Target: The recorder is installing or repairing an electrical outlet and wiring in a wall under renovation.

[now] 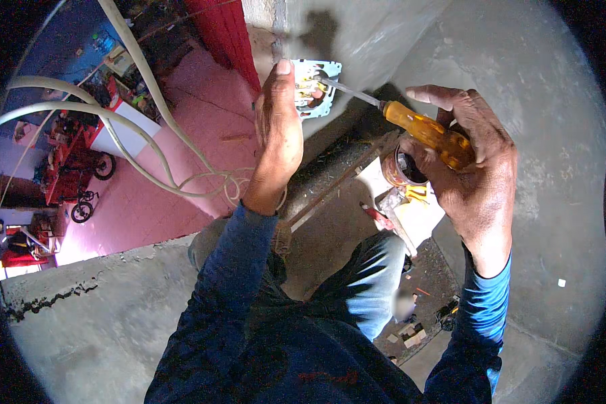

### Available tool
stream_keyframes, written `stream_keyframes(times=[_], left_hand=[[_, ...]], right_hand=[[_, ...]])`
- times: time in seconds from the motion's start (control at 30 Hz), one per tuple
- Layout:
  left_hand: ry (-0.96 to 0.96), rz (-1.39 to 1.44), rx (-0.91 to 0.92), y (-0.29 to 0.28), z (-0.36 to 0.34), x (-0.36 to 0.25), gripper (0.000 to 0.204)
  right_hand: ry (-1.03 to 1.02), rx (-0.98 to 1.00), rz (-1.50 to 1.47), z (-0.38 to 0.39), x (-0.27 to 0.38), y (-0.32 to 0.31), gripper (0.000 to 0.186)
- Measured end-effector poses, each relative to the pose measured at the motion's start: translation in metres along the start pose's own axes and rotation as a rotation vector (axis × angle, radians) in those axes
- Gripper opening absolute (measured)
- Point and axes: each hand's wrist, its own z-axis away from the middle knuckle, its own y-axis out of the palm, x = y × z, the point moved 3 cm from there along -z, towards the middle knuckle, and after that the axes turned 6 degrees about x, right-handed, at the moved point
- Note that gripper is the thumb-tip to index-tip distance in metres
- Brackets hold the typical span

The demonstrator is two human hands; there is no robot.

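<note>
The small square plate [332, 87] is by the grey wall [370, 40]. It looks light and stiff; the edges seem best to hold. The left hand [279, 124] has its thumb beside it; I can't tell what its hidden fingers do. The right hand [481, 172] grips the yellow screwdriver [417, 124].

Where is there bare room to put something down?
The pink floor between the black wheels and pale cables looks bare. Below the screwdriver it's crowded: a round container and yellow pieces on the white sheet.
</note>
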Motion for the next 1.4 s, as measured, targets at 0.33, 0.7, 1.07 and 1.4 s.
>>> stream_keyframes(times=[0.33, 0.7, 1.07, 1.4], left_hand=[[0.009, 0.020, 0.026, 0.005, 0.001, -0.002, 0.064], [-0.016, 0.193, 0.085, 0.006, 0.007, -0.005, 0.053], [-0.019, 0.155, 0.101, 0.004, 0.008, -0.004, 0.055], [0.024, 0.159, 0.048, 0.006, 0.003, 0.002, 0.066]], right_hand=[[0.170, 0.079, -0.075, 0.008, 0.006, 0.002, 0.026], [0.111, 0.011, -0.033, 0.030, 0.001, 0.007, 0.021], [0.175, -0.014, -0.086, 0.030, 0.004, 0.012, 0.020], [0.190, -0.018, -0.067, 0.027, 0.005, 0.017, 0.020]])
